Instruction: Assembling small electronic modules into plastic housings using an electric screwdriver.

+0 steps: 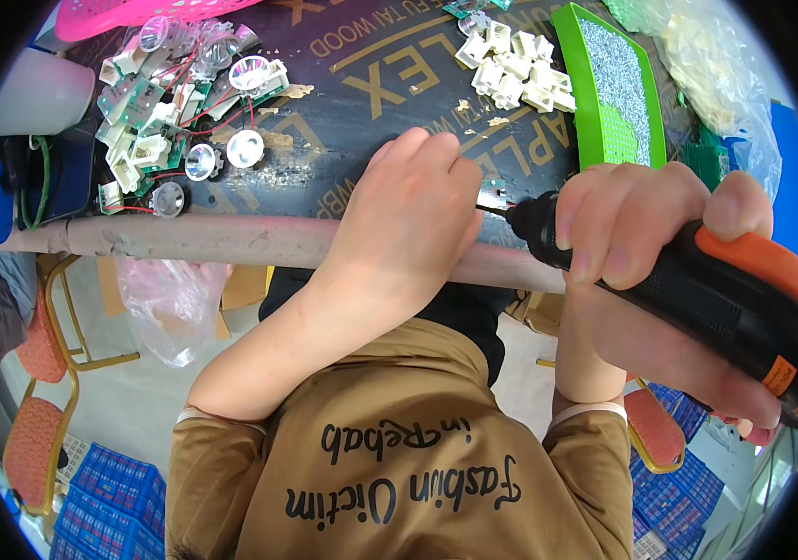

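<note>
My right hand (637, 219) is wrapped round a black and orange electric screwdriver (698, 289). Its thin bit points left, ending close beside my left hand (408, 210). That hand is closed at the table's front edge, its fingers curled down and turned away, so what they hold is hidden. A bit of a small board (495, 194) shows between the hand and the screwdriver's nose. Beyond it lies a pile of small white plastic connector blocks (516, 70). To its right is a bright green tray (593, 103) with many small silvery screws in it.
At the left lies a heap of green circuit boards (138, 103) with white blocks, red wires and clear round lenses (245, 147). A pink basket (138, 11) and a white tub (40, 93) stand behind. A pale padded rail (231, 241) runs along the table's front. Clear plastic bags (712, 65) lie far right.
</note>
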Demonstrator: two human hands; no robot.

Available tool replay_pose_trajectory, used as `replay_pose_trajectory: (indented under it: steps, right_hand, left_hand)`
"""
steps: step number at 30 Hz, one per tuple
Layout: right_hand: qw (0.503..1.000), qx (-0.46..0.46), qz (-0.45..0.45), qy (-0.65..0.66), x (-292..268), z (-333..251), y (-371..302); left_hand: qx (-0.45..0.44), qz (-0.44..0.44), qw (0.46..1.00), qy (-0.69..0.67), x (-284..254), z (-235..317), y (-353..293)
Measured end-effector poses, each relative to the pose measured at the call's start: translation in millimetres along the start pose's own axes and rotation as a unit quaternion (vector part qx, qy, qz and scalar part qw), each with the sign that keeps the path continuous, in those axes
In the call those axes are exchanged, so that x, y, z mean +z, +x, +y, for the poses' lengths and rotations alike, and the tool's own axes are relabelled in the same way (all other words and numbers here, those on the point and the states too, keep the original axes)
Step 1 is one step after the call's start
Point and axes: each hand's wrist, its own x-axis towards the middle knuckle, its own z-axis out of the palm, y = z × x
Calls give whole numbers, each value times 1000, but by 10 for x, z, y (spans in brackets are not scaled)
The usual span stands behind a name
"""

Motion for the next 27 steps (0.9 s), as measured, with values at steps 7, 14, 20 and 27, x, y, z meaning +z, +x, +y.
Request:
replay_pose_trajectory:
  steps: [7,14,20,27]
  right_hand:
    - [1000,0,-22,-9,-12,24,37]
    - [997,-41,-71,-14,-99,69,65]
    - [996,-22,69,-51,103,11,-8]
    - [980,-126,147,-38,-559,-412,-412]
  left_hand:
    - [3,5,1000,2,29,-4,17]
    - [10,-8,1000,3,8,6,18]
    - [2,12,1000,14,-3,1,7]
    - [-10,12,1000,3,15,-55,12]
